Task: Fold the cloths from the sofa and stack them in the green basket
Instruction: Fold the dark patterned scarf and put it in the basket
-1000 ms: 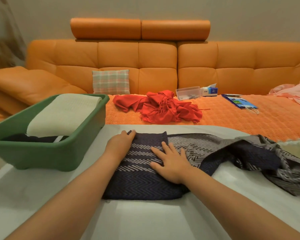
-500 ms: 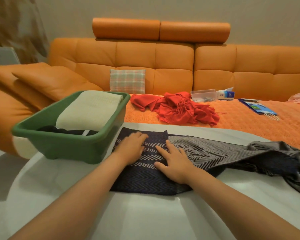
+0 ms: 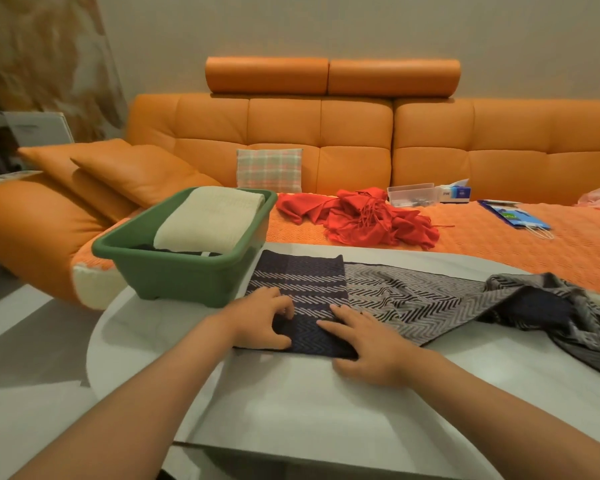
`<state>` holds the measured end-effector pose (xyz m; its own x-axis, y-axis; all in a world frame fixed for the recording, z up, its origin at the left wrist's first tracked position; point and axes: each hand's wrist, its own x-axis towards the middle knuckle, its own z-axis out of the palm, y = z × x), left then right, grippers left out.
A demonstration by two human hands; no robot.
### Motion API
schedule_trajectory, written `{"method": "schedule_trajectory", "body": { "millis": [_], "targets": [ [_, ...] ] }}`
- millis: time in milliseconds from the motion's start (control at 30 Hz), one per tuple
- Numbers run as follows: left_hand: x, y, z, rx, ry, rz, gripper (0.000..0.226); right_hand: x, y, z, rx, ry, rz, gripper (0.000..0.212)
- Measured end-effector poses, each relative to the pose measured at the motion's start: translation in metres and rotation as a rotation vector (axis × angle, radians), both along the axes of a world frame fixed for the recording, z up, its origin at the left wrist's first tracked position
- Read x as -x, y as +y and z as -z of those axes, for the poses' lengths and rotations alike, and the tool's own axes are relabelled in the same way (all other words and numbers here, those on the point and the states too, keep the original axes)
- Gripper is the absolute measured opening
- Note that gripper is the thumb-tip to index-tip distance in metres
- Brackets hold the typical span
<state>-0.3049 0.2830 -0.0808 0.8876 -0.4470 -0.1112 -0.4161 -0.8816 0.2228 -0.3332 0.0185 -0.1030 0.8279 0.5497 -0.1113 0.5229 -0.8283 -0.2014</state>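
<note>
**Caught mid-fold**

A person's left hand (image 3: 262,318) pinches the near edge of a navy-and-grey herringbone woven cloth (image 3: 302,282). The right hand (image 3: 371,348) presses flat on it, fingers straight. The cloth trails toward 3 o'clock across the white round tabletop (image 3: 291,410). At 10 o'clock, a green plastic basket (image 3: 181,275) holds a folded cream knit cloth (image 3: 208,220). At 12 o'clock, a crumpled red fringed cloth (image 3: 361,220) lies on the orange leather sofa (image 3: 326,133).

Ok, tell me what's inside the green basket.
A folded cream cloth lies on top in the green basket; a dark cloth edge shows beneath it. Anything lower is covered.
</note>
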Motion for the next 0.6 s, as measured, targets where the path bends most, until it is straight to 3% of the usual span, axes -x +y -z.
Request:
{"method": "schedule_trajectory", "body": {
  "millis": [100,233,400,500,600],
  "targets": [
    [0.018,0.001,-0.007,-0.033,0.099,0.017,0.037,0.008,0.005,-0.009,0.007,-0.04,0.038,0.065],
    [0.026,0.006,-0.006,-0.061,0.014,-0.013,0.032,0.008,0.016,-0.019,0.161,-0.111,-0.015,0.054],
    [0.028,0.02,-0.012,-0.219,0.028,-0.079,0.031,0.013,0.043,-0.025,0.108,-0.15,-0.016,0.043],
    [0.034,0.027,-0.02,-0.245,0.176,-0.175,0.03,0.018,0.05,-0.024,0.04,-0.099,-0.054,0.045],
    [0.037,0.022,-0.039,-0.2,0.383,-0.214,0.037,0.019,0.038,-0.029,-0.039,0.017,-0.058,0.061]
  ]
}}
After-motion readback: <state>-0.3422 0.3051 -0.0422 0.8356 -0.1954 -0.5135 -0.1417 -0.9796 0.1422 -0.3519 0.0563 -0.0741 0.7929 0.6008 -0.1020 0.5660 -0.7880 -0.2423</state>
